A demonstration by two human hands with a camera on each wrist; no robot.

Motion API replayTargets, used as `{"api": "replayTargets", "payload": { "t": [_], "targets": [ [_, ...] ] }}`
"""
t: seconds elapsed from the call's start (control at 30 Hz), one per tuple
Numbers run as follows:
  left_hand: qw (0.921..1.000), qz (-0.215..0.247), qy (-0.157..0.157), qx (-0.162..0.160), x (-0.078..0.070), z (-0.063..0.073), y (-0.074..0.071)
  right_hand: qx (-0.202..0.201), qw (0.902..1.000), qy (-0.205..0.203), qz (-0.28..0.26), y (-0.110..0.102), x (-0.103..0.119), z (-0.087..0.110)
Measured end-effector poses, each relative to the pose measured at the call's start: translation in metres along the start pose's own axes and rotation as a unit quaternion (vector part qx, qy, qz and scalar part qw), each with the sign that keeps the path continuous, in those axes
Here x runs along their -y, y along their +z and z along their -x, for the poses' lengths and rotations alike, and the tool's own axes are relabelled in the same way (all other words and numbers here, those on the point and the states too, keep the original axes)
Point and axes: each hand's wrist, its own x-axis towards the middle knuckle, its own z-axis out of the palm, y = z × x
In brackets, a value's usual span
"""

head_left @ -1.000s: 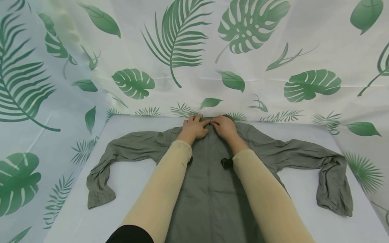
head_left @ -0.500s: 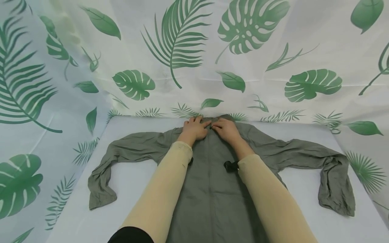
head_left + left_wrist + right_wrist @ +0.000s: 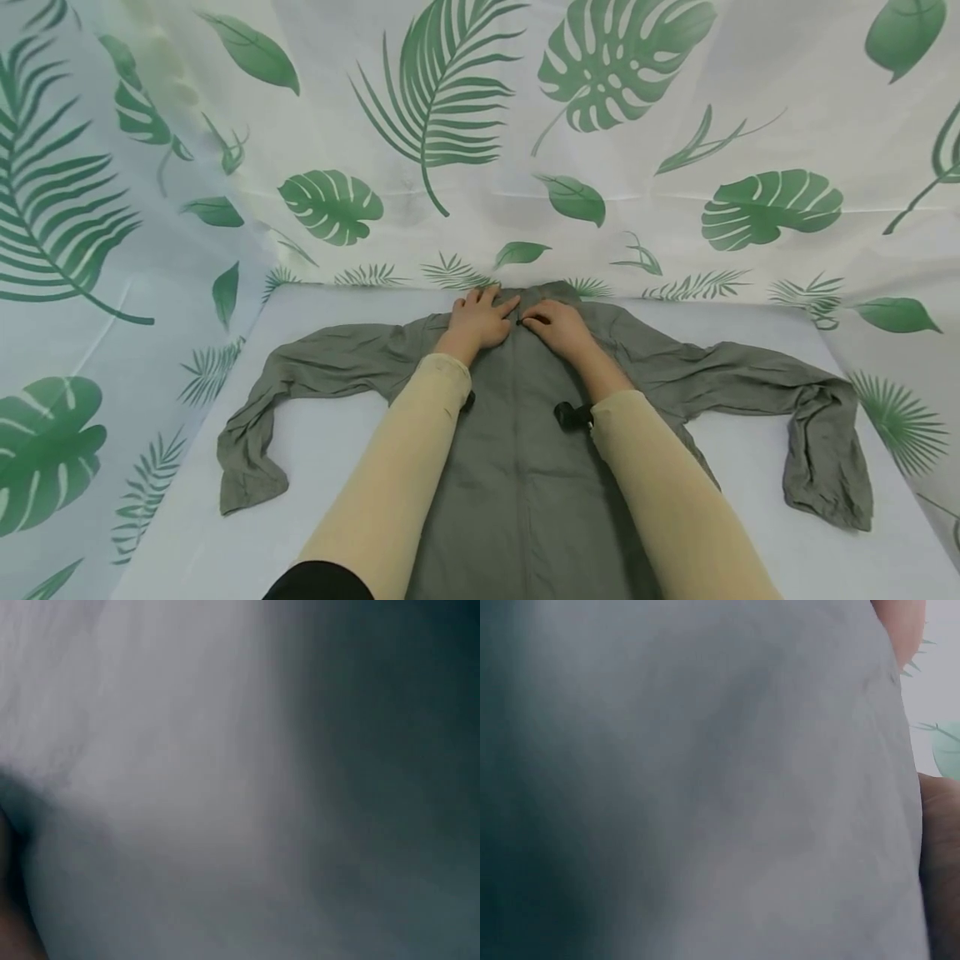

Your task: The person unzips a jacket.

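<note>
A grey-green zip jacket [image 3: 483, 475] lies spread front up, its sleeves out to both sides and a closed front seam down the middle. My left hand [image 3: 477, 322] rests on the jacket's upper front beside the collar, fingers spread. Just right of the seam, my right hand [image 3: 560, 327] pinches a small dark zipper pull [image 3: 518, 322] below the collar [image 3: 558, 291]. Blurred cloth [image 3: 727, 787] fills most of the right wrist view, with parts of the hand at its right edge. The left wrist view holds mostly blurred cloth too.
Under the jacket is a white tabletop [image 3: 330, 458]. A leaf-printed white curtain [image 3: 465, 233] hangs behind the table and along its left side. Small black devices, one of them the right wrist camera [image 3: 572, 415], are worn at the wrists.
My right hand has moved slightly down the front seam, away from the collar, with the zipper pull. More of the collar shows now. The left hand stays in place.
</note>
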Motion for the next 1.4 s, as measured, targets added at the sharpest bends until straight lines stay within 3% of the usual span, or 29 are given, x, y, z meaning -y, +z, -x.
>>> {"api": "replayTargets", "payload": {
  "t": [0.13, 0.3, 0.4, 0.9, 1.1, 1.4],
  "targets": [
    [0.9994, -0.012, 0.031, -0.005, 0.007, 0.003, 0.004, -0.001, 0.9995, 0.028, -0.014, 0.004, 0.000, 0.001],
    [0.9958, -0.008, 0.089, -0.019, 0.015, 0.012, 0.008, -0.008, 0.9987, 0.041, -0.031, 0.007, 0.001, 0.003],
    [0.9943, -0.007, 0.104, -0.023, 0.014, 0.017, 0.006, -0.014, 0.9986, 0.038, -0.033, 0.009, 0.001, 0.003],
    [0.9955, 0.014, 0.092, -0.016, 0.016, 0.018, 0.013, -0.035, 0.9989, 0.031, -0.003, 0.008, 0.008, 0.006],
    [0.9956, 0.015, 0.092, -0.010, 0.016, 0.018, 0.014, -0.046, 0.9983, 0.010, 0.035, 0.006, 0.015, 0.010],
    [0.9956, 0.011, 0.094, -0.003, 0.016, 0.018, 0.013, -0.043, 0.9976, -0.025, 0.047, 0.001, 0.023, 0.025]
  ]
}}
